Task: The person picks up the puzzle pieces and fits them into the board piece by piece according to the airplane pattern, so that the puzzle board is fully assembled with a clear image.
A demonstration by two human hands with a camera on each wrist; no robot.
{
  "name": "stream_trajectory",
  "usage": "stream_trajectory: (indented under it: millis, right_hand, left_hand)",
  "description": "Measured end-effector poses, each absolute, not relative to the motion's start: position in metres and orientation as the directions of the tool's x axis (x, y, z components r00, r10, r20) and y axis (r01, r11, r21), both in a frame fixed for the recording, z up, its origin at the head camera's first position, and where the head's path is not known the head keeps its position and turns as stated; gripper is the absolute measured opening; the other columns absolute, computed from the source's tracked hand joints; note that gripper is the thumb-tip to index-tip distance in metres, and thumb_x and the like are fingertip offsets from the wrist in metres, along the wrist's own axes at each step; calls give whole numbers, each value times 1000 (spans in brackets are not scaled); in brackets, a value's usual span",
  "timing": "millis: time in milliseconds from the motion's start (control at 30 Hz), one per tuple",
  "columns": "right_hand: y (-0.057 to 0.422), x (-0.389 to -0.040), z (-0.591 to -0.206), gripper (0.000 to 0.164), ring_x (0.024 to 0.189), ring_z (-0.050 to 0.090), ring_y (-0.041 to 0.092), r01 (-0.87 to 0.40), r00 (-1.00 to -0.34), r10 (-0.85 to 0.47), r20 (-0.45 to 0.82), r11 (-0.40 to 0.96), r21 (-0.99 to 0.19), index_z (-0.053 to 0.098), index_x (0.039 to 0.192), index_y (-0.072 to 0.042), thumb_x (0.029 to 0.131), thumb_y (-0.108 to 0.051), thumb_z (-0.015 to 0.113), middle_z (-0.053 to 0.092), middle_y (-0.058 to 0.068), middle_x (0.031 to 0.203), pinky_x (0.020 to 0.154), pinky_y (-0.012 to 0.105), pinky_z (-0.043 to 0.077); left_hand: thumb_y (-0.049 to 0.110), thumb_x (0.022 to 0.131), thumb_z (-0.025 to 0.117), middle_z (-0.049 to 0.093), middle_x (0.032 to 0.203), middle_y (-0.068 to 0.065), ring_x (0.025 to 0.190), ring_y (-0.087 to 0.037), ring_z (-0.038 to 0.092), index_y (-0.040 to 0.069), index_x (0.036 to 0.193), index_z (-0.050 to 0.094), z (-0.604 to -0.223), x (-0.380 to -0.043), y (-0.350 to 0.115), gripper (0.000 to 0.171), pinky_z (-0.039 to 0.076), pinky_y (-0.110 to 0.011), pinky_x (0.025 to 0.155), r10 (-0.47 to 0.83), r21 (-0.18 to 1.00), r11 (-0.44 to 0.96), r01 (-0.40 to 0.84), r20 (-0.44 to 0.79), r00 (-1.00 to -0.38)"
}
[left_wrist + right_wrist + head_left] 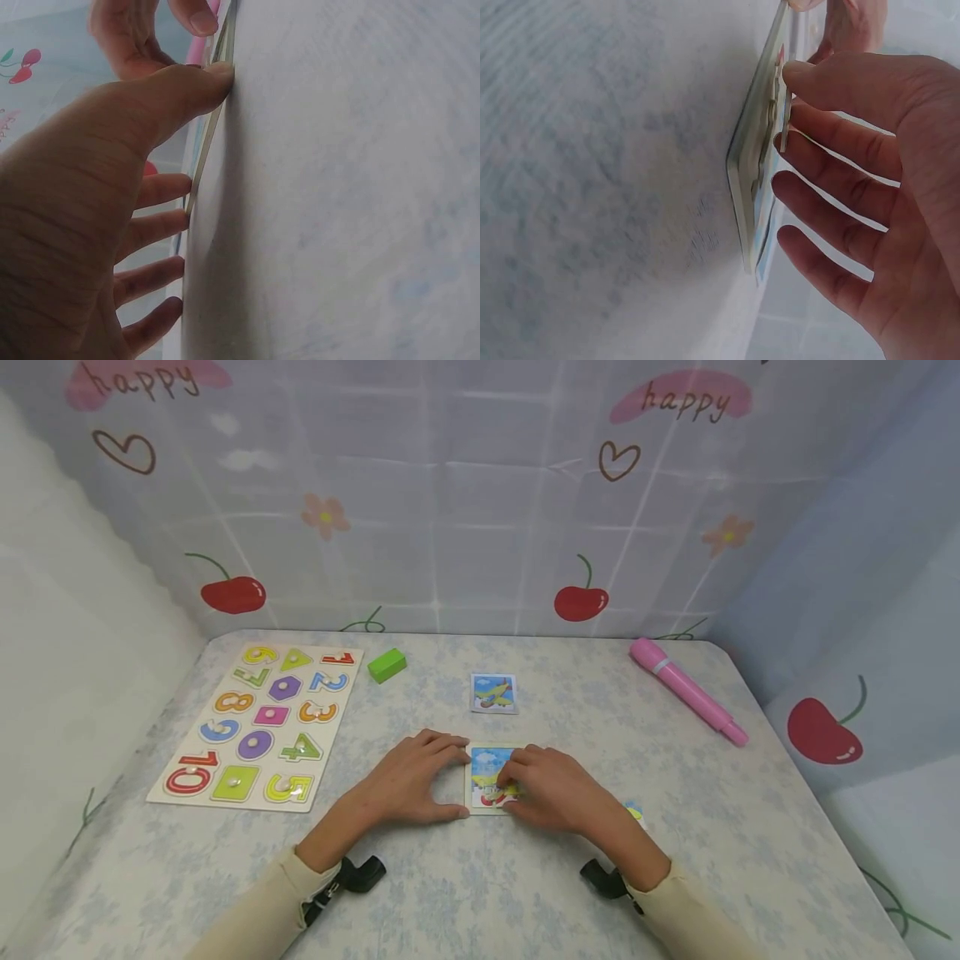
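A small framed jigsaw puzzle [487, 762], with a blue sky picture and yellow and red parts, lies flat on the table. My left hand [416, 781] touches its left edge, thumb by the near corner and fairly straight fingers by the far one. Over the puzzle's right part, my right hand [558, 789] pinches a thin puzzle piece [786, 124] between thumb and fingers. In the right wrist view the piece stands tilted up at the puzzle's surface. The right hand hides much of the picture. Another colourful piece [635, 811] shows partly from behind the right forearm.
An airplane picture card [493, 693] lies beyond the puzzle. To the left are a green block [387, 666] and a number-and-shape board [255, 727]. A pink marker-shaped stick [690, 692] lies at the far right. A patterned curtain [480, 493] hangs behind the table.
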State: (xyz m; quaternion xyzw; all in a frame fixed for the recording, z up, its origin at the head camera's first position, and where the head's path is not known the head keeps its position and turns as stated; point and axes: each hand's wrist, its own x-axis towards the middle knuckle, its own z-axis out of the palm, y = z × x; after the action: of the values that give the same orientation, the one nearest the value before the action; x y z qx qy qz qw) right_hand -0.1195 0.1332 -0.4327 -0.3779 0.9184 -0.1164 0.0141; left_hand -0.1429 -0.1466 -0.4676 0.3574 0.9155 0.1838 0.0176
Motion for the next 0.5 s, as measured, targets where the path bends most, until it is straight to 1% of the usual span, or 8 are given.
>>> stream_trajectory:
  millis: [300, 400, 500]
  right_hand:
    - [129, -119, -437, 25, 97, 64, 15, -678, -728, -683, 61, 705, -207, 79, 107, -19, 88, -29, 91, 69, -5, 104, 86, 39, 56]
    - [129, -120, -438, 25, 99, 65, 15, -687, -720, -690, 68, 696, -209, 79, 107, -20, 87, -30, 92, 69, -6, 104, 87, 39, 57]
    - [130, -121, -439, 22, 100, 65, 16, -703, -704, -706, 77, 677, -218, 79, 104, -22, 87, -29, 92, 70, -6, 104, 86, 38, 57]
  left_hand:
    - [63, 86, 83, 55, 159, 1, 142, -24, 51, 21, 139, 68, -466, -142, -146, 69, 49, -51, 107, 664, 346, 668, 659, 122, -738]
    - [63, 86, 83, 55, 159, 1, 142, -24, 51, 20, 139, 68, -467, -142, -146, 69, 48, -52, 107, 663, 347, 669, 657, 122, -739]
    - [63, 87, 83, 55, 159, 1, 143, -25, 51, 21, 140, 68, -468, -142, -146, 70, 48, -52, 108, 662, 350, 670, 655, 118, -740]
